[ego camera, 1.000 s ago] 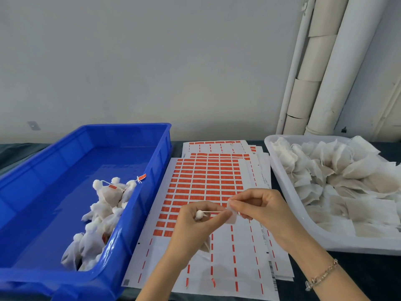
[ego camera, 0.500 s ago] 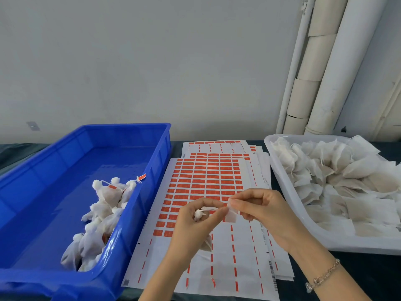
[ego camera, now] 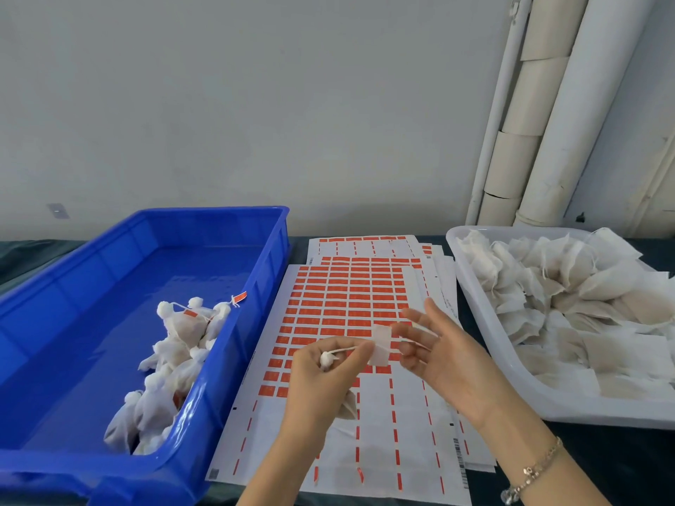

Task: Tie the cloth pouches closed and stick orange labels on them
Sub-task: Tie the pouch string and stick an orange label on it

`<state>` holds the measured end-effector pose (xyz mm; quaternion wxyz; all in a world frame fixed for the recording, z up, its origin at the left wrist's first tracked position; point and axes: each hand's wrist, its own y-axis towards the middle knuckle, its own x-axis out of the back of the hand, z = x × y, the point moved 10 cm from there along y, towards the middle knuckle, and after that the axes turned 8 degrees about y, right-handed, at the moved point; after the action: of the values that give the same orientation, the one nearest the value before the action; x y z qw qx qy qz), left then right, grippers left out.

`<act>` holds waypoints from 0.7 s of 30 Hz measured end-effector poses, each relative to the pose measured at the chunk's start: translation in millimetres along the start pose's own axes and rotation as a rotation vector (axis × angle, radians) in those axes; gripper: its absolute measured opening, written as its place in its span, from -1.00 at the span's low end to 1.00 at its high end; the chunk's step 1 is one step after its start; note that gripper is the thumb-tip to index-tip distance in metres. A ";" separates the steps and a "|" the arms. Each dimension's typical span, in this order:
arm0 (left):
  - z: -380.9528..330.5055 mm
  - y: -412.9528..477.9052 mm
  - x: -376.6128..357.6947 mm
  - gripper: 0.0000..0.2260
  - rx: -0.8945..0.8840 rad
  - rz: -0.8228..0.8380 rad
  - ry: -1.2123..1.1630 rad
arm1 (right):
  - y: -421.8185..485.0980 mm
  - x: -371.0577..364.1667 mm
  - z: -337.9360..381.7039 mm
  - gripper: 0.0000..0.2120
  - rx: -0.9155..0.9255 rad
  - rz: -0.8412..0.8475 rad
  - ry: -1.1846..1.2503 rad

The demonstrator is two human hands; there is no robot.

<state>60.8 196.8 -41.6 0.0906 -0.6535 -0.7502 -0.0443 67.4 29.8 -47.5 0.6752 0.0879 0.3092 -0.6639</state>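
The person's left hand (ego camera: 321, 374) hung over the label sheets (ego camera: 350, 297) in the middle of the worktop (ego camera: 639, 461), its fingers (ego camera: 359, 350) curled round a cloth pouch (ego camera: 349, 409). The gathered neck of the pouch poked out at the top of the fist and its body drooped below the palm. From the neck a thin white string (ego camera: 347, 349) ran to the right, pinched at its far end by the thumb and forefinger, where a small pale tag (ego camera: 381, 345) stuck out. The right hand (ego camera: 453, 363) was just beside that tag, palm turned inward, its fingers straight and spread and grasping nothing; whether a fingertip touched the tag I could not tell. A bracelet (ego camera: 537, 469) sat on that wrist. To the left stood a blue bin (ego camera: 270, 257) with a heap of tied pouches (ego camera: 182, 345) against its near right wall, some showing orange labels. To the right, a white tray (ego camera: 602, 410) was piled with flat, untied pouches (ego camera: 566, 294). Pale pipes (ego camera: 569, 122) ran up the wall behind it.
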 end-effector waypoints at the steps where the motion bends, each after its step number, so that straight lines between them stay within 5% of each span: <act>1: 0.9 0.1 3.0 -0.94 0.006 -0.022 -0.007 | -1.0 4.2 8.1 -0.60 0.065 -0.030 -0.156; 5: 1.3 -0.9 6.4 -0.92 -0.001 -0.056 -0.015 | -11.7 -5.1 18.9 -0.48 0.222 0.008 -0.592; 21: -4.3 -5.2 -2.7 -0.95 -0.052 -0.012 -0.019 | -12.7 -6.3 25.3 -0.58 0.318 0.034 -0.534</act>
<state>56.3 192.6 -37.6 0.0660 -0.6516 -0.7534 -0.0581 63.3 20.4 -20.4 0.7214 0.0203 0.0116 -0.6921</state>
